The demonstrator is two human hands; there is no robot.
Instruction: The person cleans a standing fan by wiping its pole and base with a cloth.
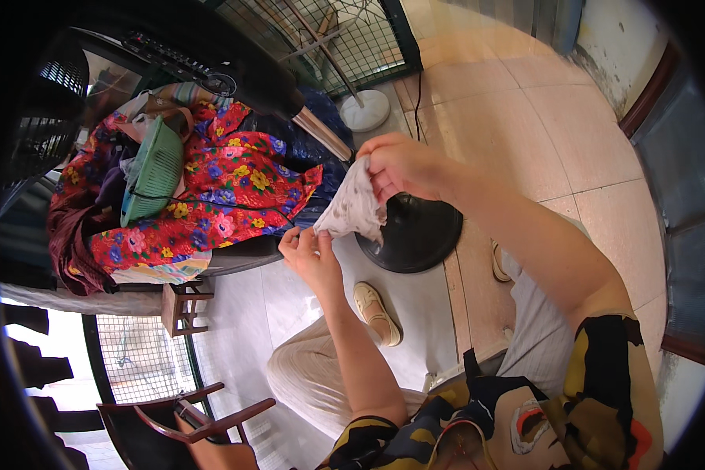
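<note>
A crumpled white cloth (352,202) with dark smudges is stretched between my two hands. My left hand (312,252) pinches its lower left corner between thumb and fingers. At the upper right, my right hand (400,167) grips the opposite edge with curled fingers. The cloth hangs partly in front of the round black base (414,241) of a standing fan. Above my hands, the fan's metal pole (323,135) slants up to the left into its dark body (252,76), which carries a control panel.
Left of my hands lies a red floral garment (235,182) with a green plastic basket (155,173) on top. A small wooden stool (182,308) and a dark wooden chair (194,420) stand lower left. A white round pole base (365,110) is near the mesh gate (364,47).
</note>
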